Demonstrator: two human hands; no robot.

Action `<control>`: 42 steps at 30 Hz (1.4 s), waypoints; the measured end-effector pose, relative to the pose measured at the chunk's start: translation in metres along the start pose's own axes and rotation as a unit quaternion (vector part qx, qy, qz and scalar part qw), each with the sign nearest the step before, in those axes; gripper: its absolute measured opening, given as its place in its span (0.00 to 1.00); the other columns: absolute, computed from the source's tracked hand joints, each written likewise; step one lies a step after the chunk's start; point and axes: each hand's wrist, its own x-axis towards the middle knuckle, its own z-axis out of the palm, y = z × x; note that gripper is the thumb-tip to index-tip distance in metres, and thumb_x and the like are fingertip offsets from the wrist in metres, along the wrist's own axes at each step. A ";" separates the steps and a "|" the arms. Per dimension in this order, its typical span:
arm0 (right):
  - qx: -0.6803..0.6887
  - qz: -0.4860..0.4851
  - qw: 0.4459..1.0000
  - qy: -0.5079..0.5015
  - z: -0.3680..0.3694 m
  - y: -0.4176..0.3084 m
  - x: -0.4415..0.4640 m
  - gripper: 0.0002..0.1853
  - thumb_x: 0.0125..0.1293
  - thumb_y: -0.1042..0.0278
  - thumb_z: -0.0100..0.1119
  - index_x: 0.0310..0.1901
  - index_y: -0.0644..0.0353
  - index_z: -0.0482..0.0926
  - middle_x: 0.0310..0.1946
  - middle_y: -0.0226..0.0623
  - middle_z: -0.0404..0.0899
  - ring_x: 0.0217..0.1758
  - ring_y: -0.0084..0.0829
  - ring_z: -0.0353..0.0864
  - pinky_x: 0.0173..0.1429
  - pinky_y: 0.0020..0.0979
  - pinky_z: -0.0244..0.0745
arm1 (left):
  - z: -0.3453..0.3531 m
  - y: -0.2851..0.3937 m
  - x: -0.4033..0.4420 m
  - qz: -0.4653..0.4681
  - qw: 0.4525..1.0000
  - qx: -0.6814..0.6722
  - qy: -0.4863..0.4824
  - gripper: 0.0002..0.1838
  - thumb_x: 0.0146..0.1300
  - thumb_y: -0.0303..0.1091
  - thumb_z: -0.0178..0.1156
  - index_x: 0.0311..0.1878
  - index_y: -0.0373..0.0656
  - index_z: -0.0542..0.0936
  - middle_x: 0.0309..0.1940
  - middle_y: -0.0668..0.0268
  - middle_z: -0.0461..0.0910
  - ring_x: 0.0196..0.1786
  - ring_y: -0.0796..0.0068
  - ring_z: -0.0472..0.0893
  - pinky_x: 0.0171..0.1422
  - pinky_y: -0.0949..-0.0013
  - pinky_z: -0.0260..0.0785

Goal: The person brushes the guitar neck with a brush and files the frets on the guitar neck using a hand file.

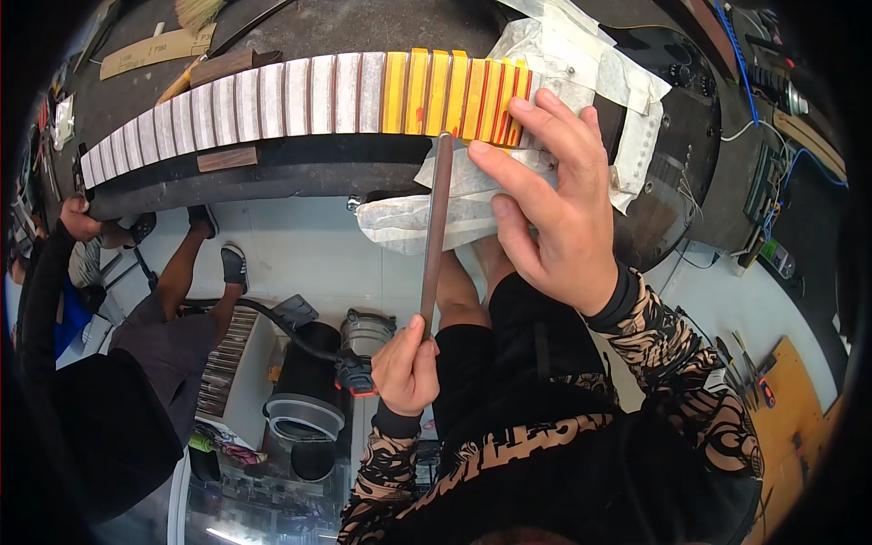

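A guitar fretboard (300,95) lies across the bench, its spaces covered with white tape at the left and yellow tape (434,91) at the right. Whitish masking tape and paper (554,54) cover part of the dark guitar body (658,136). My left hand (406,368) is closed round the lower end of a long narrow file-like tool (437,218), whose upper tip reaches the lower edge of the yellow section. My right hand (559,204) has its fingers apart, fingertips at the right end of the yellow section, with nothing held.
A small wood block (227,159) lies below the neck and a sandpaper strip (154,53) above it. Another person's hand (78,218) is near the neck's left end. Cables and hand tools (749,368) lie right; a black bin (313,381) stands below.
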 end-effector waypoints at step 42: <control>-0.006 -0.005 1.000 0.018 0.002 0.000 0.001 0.36 0.63 0.75 0.74 0.75 0.42 0.87 0.80 0.44 0.76 0.88 0.54 0.71 0.92 0.68 0.59 | 0.000 0.003 0.001 0.008 1.000 0.027 -0.004 0.29 0.74 0.11 0.63 0.77 0.30 0.82 0.28 0.58 0.85 0.27 0.66 0.84 0.35 0.66 0.76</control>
